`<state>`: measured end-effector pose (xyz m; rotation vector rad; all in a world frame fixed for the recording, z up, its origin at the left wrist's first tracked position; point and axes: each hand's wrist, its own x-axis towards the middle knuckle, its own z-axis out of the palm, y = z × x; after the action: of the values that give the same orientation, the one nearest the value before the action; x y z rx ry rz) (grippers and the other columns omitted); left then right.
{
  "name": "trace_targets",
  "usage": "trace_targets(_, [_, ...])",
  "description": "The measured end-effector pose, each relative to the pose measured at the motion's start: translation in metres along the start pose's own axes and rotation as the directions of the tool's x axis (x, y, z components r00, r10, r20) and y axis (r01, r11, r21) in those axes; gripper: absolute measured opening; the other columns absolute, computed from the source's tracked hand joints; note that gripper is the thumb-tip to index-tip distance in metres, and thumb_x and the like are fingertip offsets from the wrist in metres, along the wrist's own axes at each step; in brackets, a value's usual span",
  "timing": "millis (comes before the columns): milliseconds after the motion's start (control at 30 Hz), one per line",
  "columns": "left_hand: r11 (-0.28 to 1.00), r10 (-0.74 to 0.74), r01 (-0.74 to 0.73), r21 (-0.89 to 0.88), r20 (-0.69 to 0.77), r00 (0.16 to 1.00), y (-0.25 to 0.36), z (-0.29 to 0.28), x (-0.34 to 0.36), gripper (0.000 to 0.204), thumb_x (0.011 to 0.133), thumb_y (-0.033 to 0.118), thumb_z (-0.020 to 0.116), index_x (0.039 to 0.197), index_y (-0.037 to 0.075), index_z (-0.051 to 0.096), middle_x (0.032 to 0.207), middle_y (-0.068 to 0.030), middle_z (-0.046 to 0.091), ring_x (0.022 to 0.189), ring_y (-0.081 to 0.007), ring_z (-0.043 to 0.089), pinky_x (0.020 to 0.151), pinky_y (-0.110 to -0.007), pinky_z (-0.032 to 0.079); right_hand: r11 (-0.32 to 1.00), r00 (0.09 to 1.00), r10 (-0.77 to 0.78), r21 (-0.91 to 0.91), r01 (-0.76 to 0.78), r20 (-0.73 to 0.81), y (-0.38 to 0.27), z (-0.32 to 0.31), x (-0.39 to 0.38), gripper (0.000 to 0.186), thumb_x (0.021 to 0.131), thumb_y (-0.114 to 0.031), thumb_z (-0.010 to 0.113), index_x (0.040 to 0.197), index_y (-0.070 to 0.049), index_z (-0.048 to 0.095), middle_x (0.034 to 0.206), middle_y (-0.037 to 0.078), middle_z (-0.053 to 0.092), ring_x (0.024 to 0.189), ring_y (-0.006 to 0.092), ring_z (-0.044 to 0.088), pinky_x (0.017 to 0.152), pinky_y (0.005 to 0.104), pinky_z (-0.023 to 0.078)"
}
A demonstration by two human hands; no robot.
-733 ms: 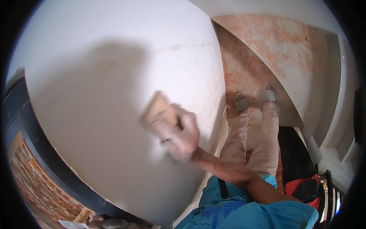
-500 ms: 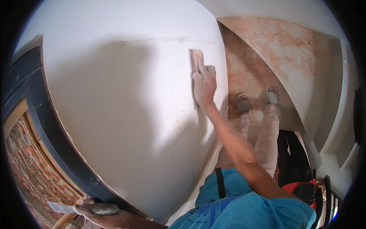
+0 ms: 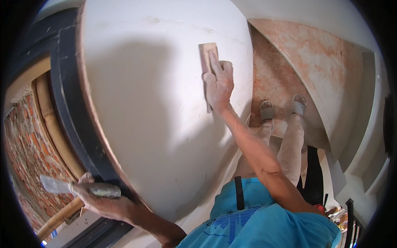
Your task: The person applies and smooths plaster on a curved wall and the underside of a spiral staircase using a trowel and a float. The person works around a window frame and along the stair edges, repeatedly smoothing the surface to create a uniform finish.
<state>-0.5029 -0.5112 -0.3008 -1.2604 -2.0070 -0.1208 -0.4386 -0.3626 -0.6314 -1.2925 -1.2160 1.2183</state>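
Observation:
My right hand (image 3: 220,84) is wrapped round a long, narrow sanding block (image 3: 209,48), tan on its face and brownish along the side. Its flat side lies against the white wall (image 3: 140,115), index finger stretched along its upper end. Low on the left, my left hand (image 3: 101,203) grips a putty knife (image 3: 56,185) by its grey, smeared handle. The knife's pale blade points left, away from the wall, in front of the opening. Whitish dust coats both hands.
A dark window or door frame (image 3: 76,107) borders the wall on the left, with bamboo poles (image 3: 53,120) and a brick wall (image 3: 31,153) beyond. My sandaled feet stand on a dusty reddish floor (image 3: 271,70). A curved ledge (image 3: 318,53) and a black railing (image 3: 350,219) lie to the right.
The sanding block and my right hand have shifted slightly up and left in view. My left hand has risen with the putty knife. The view has turned, showing more of the frame and opening.

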Motion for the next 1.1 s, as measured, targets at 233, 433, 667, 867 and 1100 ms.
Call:
trace_targets(233, [0.790, -0.569, 0.547, -0.278, 0.001, 0.822, 0.033, 0.006, 0.015, 0.053, 0.103, 0.049, 0.041, 0.100, 0.002, 0.067, 0.087, -0.0051, 0.057, 0.085, -0.0145, 0.052, 0.076, -0.031, 0.043, 0.938, 0.949, -0.313, 0.167, 0.303, 0.037, -0.065, -0.017, -0.111, 0.057, 0.070, -0.019, 0.073, 0.127, -0.016, 0.068, 0.113, 0.021, 0.058, 0.102, 0.0338, 0.056, 0.086, 0.0451, 0.045])
trace_targets(433, [0.793, -0.533, 0.483, -0.372, -0.039, 0.845, 0.034, 0.007, 0.015, 0.047, 0.098, 0.046, 0.052, 0.086, 0.004, 0.068, 0.080, -0.0021, 0.053, 0.070, -0.0127, 0.047, 0.064, -0.028, 0.038, 0.925, 0.926, -0.377, -0.050, 0.376, -0.018, -0.073, -0.005, 0.022, 0.055, 0.079, -0.011, 0.064, 0.133, -0.002, 0.060, 0.105, 0.018, 0.055, 0.091, 0.0308, 0.052, 0.081, 0.0383, 0.042])
trace_targets(667, [0.682, -0.651, 0.593, -0.428, 0.014, 0.759, 0.047, 0.006, 0.023, 0.047, 0.103, 0.037, 0.046, 0.077, 0.001, 0.061, 0.072, -0.0034, 0.050, 0.067, -0.0124, 0.043, 0.064, -0.029, 0.036, 0.753, 0.845, -0.519, 0.536, 0.381, 0.129, -0.136, -0.028, -0.092, 0.025, 0.086, -0.013, 0.072, 0.109, -0.004, 0.072, 0.104, 0.018, 0.057, 0.077, 0.0281, 0.061, 0.060, 0.0427, 0.046])
trace_targets(867, [0.682, -0.626, 0.576, -0.451, 0.046, 0.778, 0.039, 0.002, 0.024, 0.047, 0.103, 0.036, 0.045, 0.077, 0.000, 0.059, 0.068, -0.0023, 0.048, 0.064, -0.0114, 0.041, 0.061, -0.029, 0.035, 0.823, 0.827, -0.559, 0.083, 0.562, -0.056, -0.148, -0.004, -0.022, 0.057, 0.073, -0.024, 0.072, 0.130, -0.021, 0.066, 0.095, 0.013, 0.051, 0.090, 0.0303, 0.049, 0.082, 0.0414, 0.041])
trace_targets(1100, [0.680, -0.613, 0.569, -0.463, 0.067, 0.787, 0.042, 0.003, 0.025, 0.048, 0.102, 0.038, 0.046, 0.076, 0.000, 0.058, 0.066, -0.0029, 0.046, 0.062, -0.0119, 0.041, 0.059, -0.031, 0.034, 0.803, 0.901, -0.221, 0.594, -0.049, 0.373, -0.155, -0.028, -0.109, 0.040, 0.085, -0.021, 0.073, 0.119, -0.002, 0.067, 0.107, 0.020, 0.055, 0.085, 0.0254, 0.056, 0.061, 0.0447, 0.048])
